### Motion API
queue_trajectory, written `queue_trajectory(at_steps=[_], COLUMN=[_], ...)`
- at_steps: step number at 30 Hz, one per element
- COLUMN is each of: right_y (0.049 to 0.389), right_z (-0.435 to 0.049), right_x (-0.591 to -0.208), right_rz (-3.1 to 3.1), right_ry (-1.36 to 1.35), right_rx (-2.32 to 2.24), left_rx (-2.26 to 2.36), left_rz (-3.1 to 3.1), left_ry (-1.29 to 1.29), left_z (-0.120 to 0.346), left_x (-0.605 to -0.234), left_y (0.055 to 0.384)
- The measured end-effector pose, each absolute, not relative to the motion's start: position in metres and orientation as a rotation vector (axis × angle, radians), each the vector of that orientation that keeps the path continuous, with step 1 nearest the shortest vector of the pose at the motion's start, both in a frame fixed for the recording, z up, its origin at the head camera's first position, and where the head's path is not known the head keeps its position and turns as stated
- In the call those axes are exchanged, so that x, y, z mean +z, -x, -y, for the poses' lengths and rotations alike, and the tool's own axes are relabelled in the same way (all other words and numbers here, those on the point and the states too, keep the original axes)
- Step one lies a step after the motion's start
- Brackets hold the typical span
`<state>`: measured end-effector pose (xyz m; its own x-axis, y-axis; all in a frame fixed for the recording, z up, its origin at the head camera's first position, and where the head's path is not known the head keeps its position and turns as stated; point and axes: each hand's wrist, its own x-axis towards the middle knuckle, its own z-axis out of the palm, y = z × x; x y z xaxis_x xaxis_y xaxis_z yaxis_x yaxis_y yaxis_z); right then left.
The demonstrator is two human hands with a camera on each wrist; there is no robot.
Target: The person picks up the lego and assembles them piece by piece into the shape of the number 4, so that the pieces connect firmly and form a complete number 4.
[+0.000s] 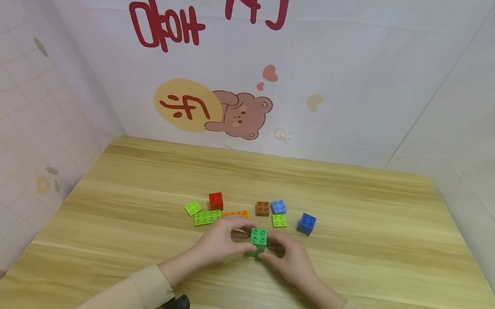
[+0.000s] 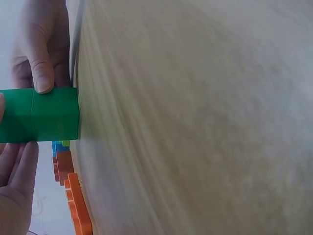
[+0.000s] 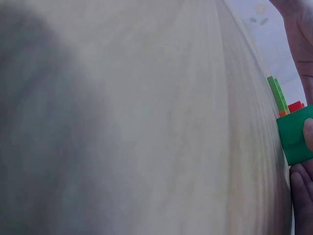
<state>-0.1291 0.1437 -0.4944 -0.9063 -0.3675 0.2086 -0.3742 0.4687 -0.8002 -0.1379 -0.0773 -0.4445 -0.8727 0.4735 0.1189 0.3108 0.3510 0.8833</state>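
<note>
We see both forearms [image 1: 133, 289] slant inward. The left hand [image 1: 221, 239] and the right hand [image 1: 293, 260], with curved fingers, grip from opposite sides a stack of two green bricks [image 1: 258, 236]. It stands upright on the table [image 1: 401, 284], four studs on top, before a brown brick [image 1: 262, 208].

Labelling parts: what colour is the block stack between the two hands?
The block stack is green; clearest in the left wrist view.
</note>
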Motion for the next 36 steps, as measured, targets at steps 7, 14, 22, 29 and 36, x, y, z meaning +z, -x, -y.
queue_trajectory(at_steps=[7, 14, 22, 29, 36], right_y=[0.129, 0.128, 0.128, 0.128, 0.128], right_z=[-0.143, -0.143, -0.143, -0.144, -0.144], right_x=[-0.493, -0.492, -0.493, -0.494, -0.496], right_rz=[2.7, 2.729, 2.742, 2.732, 2.715], right_ry=[-0.665, -0.633, -0.625, -0.623, -0.636], right_rx=[1.479, 1.482, 1.47, 1.47, 1.475], left_rx=[1.531, 1.435, 1.259, 1.157, 1.142], left_rz=[-2.404, -2.564, -2.833, -2.876, -2.875], left_ry=[-0.761, -0.71, -0.517, -0.549, -0.539], left_z=[0.089, 0.108, 0.114, 0.107, 0.104], left_x=[-0.445, -0.444, -0.447, -0.456, -0.461], left_y=[0.139, 0.144, 0.151, 0.16, 0.167])
